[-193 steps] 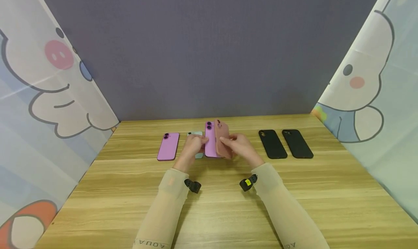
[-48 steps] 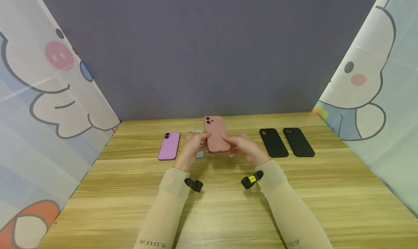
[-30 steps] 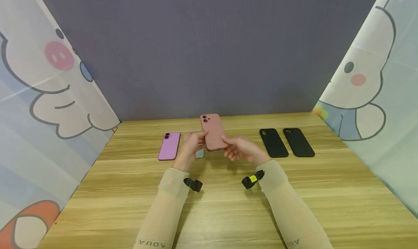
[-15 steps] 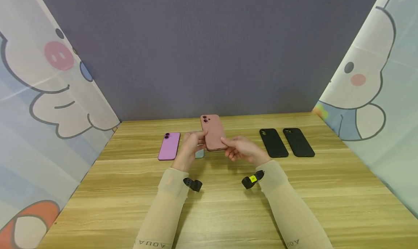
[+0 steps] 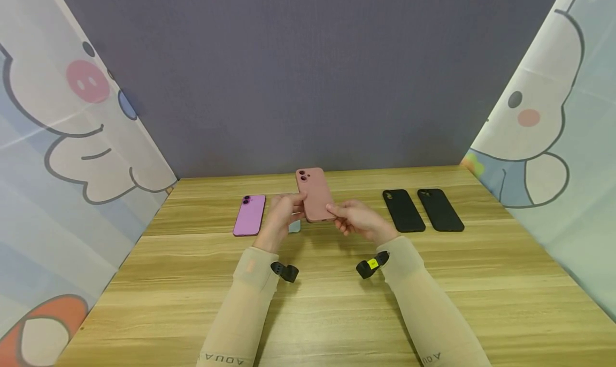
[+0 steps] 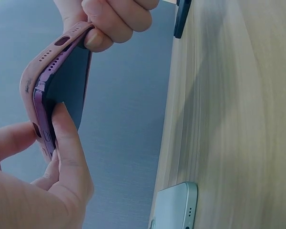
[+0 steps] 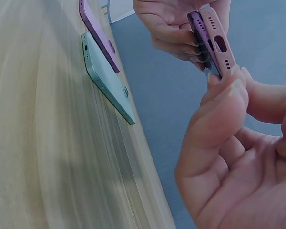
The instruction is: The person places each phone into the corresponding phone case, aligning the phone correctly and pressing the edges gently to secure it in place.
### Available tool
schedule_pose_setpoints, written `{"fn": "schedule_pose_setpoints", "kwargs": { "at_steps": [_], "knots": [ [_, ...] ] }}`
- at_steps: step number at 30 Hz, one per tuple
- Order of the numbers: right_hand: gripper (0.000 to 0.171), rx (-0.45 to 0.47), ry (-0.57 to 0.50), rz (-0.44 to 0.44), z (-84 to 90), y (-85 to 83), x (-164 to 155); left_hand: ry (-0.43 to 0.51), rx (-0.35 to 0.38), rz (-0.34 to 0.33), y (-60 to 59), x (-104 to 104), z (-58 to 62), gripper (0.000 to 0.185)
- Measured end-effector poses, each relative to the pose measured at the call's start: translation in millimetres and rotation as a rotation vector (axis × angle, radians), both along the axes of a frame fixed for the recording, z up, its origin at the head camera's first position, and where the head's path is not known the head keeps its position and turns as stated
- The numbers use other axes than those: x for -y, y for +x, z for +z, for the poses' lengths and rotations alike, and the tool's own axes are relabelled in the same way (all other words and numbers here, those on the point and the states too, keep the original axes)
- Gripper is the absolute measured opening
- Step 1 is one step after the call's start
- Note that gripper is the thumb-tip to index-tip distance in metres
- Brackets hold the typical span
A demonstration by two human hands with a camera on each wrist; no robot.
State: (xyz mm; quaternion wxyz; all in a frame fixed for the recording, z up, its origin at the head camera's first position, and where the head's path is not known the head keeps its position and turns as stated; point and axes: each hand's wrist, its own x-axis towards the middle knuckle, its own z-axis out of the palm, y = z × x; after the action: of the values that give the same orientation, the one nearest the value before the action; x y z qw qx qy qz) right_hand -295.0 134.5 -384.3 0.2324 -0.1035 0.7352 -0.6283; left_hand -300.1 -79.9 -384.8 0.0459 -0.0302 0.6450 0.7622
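Both hands, left [image 5: 284,209] and right [image 5: 353,220], pinch the pink-cased phone [image 5: 315,195] above the counter [image 5: 337,303]; press the case corners evenly, keeping the 6 o'clock edge seated.

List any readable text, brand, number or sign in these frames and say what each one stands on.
"AQUA", upside down, partly cut off: left sleeve cuff edge, head view.
A few upside-down letters on the right sleeve: cut off, unreadable.
Yellow tag on the right wrist camera: too small to read.
Phones and cases: no readable text.

Both hands hold a pink-cased phone [image 5: 315,195] up off the counter [image 5: 327,313], left hand [image 5: 284,212] on its left edge, right hand [image 5: 356,220] pinching the bottom corner. Purple phone [image 5: 249,215] lies left, two black cases [image 5: 423,210] right.
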Motion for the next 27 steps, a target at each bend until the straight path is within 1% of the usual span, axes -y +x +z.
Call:
{"fn": "schedule_pose_setpoints", "kwargs": {
  "at_steps": [5,11,14,21,27],
  "knots": [
    [0.037,0.003,0.005,0.013,-0.7,-0.6,0.1,0.001,0.004,0.001,-0.1,-0.8,0.8,0.016],
    [0.038,0.043,-0.018,-0.014,1.5,0.4,0.6,0.002,0.006,-0.002,-0.1,-0.3,1.6,0.016],
    [0.038,0.048,-0.026,-0.024,1.0,0.0,0.3,0.001,0.005,-0.011,-0.2,-0.2,1.5,0.017],
    [0.034,0.03,-0.08,-0.097,0.2,-2.0,-1.0,0.001,0.004,-0.048,1.3,-2.5,2.3,0.017],
    [0.032,0.028,-0.103,-0.154,0.9,-2.0,-1.9,-0.005,0.002,-0.082,1.8,-4.8,1.9,0.017]
  ]
}}
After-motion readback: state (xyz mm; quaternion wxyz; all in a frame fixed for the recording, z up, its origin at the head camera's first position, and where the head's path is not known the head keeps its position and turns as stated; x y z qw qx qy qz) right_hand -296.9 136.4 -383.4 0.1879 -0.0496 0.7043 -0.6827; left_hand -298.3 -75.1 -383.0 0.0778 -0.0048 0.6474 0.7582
